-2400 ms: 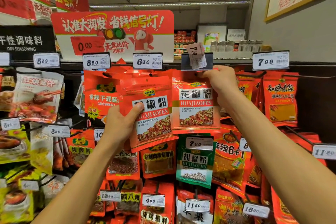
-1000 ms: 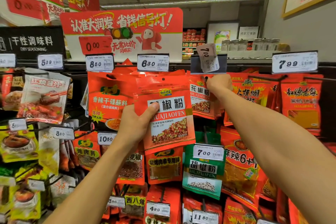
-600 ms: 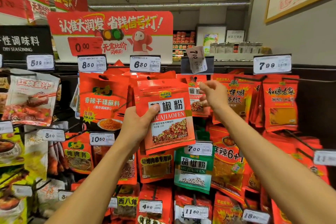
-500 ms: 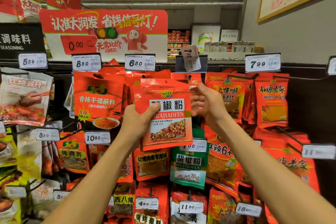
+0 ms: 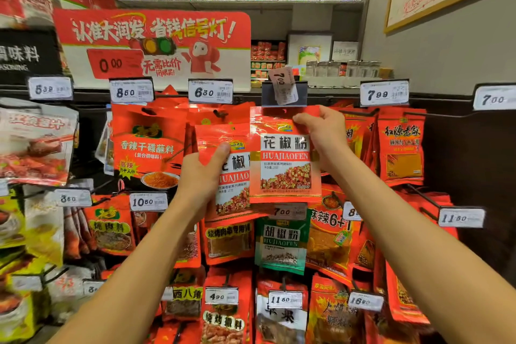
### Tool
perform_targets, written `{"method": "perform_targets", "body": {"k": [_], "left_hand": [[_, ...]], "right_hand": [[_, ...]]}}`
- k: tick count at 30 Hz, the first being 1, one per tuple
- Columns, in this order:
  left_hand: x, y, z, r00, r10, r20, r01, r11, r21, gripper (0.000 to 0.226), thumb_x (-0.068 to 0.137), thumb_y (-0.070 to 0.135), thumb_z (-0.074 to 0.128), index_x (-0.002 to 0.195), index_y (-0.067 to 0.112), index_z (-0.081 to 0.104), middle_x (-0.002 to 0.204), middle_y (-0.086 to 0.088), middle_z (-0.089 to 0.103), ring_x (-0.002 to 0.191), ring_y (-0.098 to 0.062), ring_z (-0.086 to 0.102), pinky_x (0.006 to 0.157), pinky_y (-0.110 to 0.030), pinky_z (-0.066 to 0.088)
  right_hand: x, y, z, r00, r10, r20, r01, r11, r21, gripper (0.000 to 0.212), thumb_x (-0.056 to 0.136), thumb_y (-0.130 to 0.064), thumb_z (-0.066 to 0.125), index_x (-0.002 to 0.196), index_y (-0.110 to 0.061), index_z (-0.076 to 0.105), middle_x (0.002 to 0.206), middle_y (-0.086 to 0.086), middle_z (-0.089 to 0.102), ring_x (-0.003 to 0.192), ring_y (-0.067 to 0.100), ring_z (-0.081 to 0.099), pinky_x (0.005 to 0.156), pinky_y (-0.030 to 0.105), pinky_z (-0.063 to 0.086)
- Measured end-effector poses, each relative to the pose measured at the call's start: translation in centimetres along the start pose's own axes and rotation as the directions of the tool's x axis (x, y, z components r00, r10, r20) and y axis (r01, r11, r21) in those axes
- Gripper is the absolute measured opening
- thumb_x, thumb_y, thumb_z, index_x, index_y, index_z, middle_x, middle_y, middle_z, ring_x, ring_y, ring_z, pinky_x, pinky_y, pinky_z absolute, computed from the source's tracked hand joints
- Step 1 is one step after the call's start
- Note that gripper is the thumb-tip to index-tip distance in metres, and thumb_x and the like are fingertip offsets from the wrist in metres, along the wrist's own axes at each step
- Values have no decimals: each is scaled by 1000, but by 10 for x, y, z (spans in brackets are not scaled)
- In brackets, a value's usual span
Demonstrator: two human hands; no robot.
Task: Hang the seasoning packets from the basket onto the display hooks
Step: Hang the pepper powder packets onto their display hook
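Note:
My right hand (image 5: 325, 137) pinches the top right corner of a red HUAJIAOFEN seasoning packet (image 5: 284, 165) and holds it up, its hang hole just under the dark tag holder (image 5: 284, 93) with a loose 7.00 label at the hook's front. My left hand (image 5: 205, 173) grips a stack of the same red packets (image 5: 231, 176) lower and to the left, thumb on the front. The hook's wire is hidden behind the packet. No basket is in view.
Hanging seasoning packets crowd the display: a big red dip-powder packet (image 5: 148, 145) at left, red packets (image 5: 402, 145) at right, a green pepper packet (image 5: 282, 243) below. Price tags (image 5: 210, 91) line the hook ends. A red promo sign (image 5: 153, 47) stands above.
My right hand came back from the hook, took one packet off the stack in my left hand and raised it under the 7.00 tag. The left hand has stayed roughly in place.

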State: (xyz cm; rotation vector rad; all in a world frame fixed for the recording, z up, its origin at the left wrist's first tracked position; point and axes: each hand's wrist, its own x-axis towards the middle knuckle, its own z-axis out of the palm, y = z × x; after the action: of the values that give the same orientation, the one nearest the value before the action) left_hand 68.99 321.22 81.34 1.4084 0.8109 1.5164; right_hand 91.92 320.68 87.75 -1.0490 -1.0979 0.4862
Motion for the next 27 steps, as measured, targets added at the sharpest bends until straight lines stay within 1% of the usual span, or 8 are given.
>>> {"method": "perform_targets", "body": {"k": [3,7,10,13,17,20,24,27], "left_hand": [[0,2,-7,1000,19,-17,-18,999,36,31,93,42,68,73,19,74,80,-6,79,72,-25,77,60,-34,62],[-1,3,-21,997,72,-34,-69,994,90,31,92,47,68,67,30,75,76,-3,78,69,-23,76,58,-35,61],[-2,5,-30,993,106,-55,-102,992,77,30,92,47,67,66,33,75,74,0,77,66,-19,76,53,-30,59],[-2,5,-35,992,116,-51,-113,992,64,29,88,53,70,71,30,76,76,-2,78,67,-21,76,52,-33,60],[-1,6,-42,993,105,-54,-102,993,63,39,74,66,71,72,28,75,77,-6,78,69,-26,76,60,-43,63],[-1,8,-43,991,127,-37,-124,990,69,35,77,65,70,72,31,75,77,-3,78,69,-24,76,57,-39,63],[1,8,-34,991,135,-9,-133,987,93,34,84,58,70,67,29,72,73,-4,77,66,-24,75,57,-40,63],[3,5,-24,991,130,-20,-127,986,107,36,93,44,67,58,34,71,62,3,73,57,-14,72,48,-28,56]], "right_hand": [[7,-2,5,1000,20,-3,-21,999,-27,9,85,-18,74,83,-10,70,84,14,77,79,35,76,76,62,60],[12,-1,7,998,21,-60,-27,996,-87,21,83,-23,79,84,-3,71,86,17,76,82,38,75,74,64,58],[13,0,8,996,8,-93,-22,989,-144,22,81,-28,81,71,-15,66,82,15,76,78,36,75,70,62,59],[15,0,8,990,-91,-104,59,958,-281,32,80,-31,78,57,-23,57,66,5,70,66,25,71,65,52,60],[19,2,7,978,-174,-113,111,900,-420,35,80,-32,75,55,-20,56,51,-9,59,51,12,57,53,35,46],[26,6,9,981,-159,-115,93,892,-443,30,81,-35,77,64,-13,67,62,-2,70,63,19,69,58,38,53],[41,27,9,985,-110,-136,35,886,-461,34,84,-42,77,63,-19,62,66,-5,68,66,18,65,57,32,45],[59,44,12,986,-68,-153,-16,871,-491,40,85,-47,74,60,-18,59,66,-1,67,65,20,62,56,34,45]]}}
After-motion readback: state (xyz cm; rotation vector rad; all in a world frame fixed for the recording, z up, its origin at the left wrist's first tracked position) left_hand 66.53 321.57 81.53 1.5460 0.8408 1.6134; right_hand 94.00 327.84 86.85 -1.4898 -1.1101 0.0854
